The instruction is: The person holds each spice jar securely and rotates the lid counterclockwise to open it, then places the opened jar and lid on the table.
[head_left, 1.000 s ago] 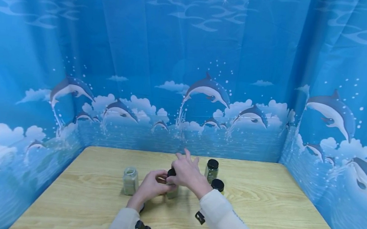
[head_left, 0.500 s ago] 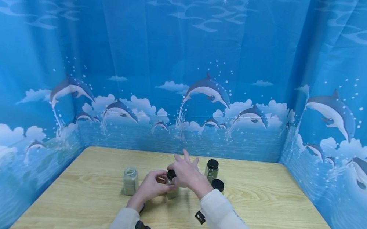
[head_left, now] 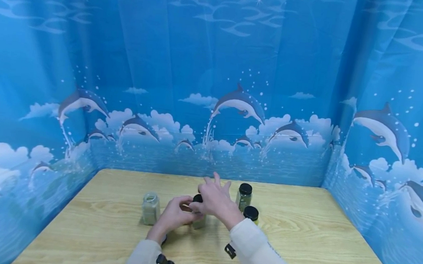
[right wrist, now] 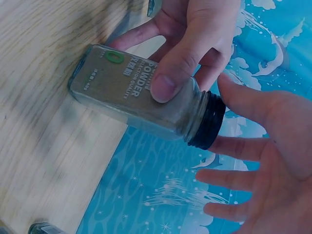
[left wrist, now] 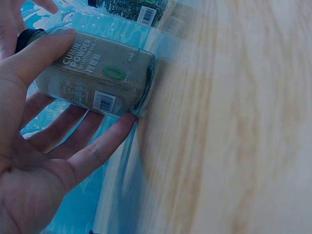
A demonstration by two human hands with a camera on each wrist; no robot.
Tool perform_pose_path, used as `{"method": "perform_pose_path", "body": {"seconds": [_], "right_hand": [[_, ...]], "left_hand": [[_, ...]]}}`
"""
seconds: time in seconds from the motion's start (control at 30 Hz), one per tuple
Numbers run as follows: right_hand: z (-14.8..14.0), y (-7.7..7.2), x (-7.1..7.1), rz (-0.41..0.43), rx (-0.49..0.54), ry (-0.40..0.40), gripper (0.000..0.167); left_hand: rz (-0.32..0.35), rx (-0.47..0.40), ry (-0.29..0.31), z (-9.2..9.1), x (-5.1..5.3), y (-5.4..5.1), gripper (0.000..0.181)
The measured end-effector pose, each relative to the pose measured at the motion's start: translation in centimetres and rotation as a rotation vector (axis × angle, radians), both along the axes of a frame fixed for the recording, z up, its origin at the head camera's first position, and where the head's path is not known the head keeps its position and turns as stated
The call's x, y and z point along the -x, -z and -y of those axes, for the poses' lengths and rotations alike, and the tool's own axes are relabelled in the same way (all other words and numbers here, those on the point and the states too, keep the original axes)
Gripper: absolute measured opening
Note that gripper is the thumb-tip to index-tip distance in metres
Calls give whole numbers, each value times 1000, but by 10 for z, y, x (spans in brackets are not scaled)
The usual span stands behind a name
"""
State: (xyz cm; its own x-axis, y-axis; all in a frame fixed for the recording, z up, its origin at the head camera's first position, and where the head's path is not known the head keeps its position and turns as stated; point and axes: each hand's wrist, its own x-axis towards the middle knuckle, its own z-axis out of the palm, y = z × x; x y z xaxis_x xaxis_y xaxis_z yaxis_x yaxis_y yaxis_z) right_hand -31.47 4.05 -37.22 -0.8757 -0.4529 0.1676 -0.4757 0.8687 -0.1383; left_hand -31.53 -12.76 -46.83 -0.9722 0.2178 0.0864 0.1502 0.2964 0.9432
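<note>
A clear glass jar labelled cumin powder, filled with brown powder, stands on the table between the two hands. My left hand grips its body, the thumb across the label and the fingers on the far side. The jar has a black lid on its neck. My right hand pinches this lid between thumb and index finger, its other fingers stretched out. In the head view, much of the jar is hidden behind the hands.
Left of the hands stands a lidless glass jar. Right of them are a jar of green herbs and another black-lidded jar, mostly hidden by the right arm. A small dark object shows beside the left wrist. A dolphin-printed curtain borders the wooden table.
The right hand's fingers shift slightly back and forth around the lid. The left hand and the cumin jar keep their place.
</note>
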Motion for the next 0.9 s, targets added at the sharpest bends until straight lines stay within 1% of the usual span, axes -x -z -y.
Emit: {"method": "perform_pose_path", "body": {"seconds": [0.2, 0.3, 0.4, 0.5, 0.6, 0.77, 0.9], "right_hand": [[1, 1, 2, -20, -3, 41, 40], [1, 1, 2, -23, 1, 30, 38], [1, 1, 0, -16, 7, 6, 32], [0, -1, -1, 13, 10, -13, 28], [1, -3, -2, 45, 0, -28, 29], [2, -5, -3, 91, -26, -31, 33], [3, -5, -3, 99, -38, -25, 34]], "left_hand": [[5, -1, -3, -1, -1, -1, 42], [0, 12, -5, -1, 0, 0, 40], [-21, 28, -4, 0, 1, 1, 38], [-50, 47, -2, 0, 2, 1, 38], [-63, 59, -6, 0, 3, 1, 38], [-65, 79, -21, 0, 1, 1, 42], [-59, 88, -28, -1, 1, 2, 45]]}}
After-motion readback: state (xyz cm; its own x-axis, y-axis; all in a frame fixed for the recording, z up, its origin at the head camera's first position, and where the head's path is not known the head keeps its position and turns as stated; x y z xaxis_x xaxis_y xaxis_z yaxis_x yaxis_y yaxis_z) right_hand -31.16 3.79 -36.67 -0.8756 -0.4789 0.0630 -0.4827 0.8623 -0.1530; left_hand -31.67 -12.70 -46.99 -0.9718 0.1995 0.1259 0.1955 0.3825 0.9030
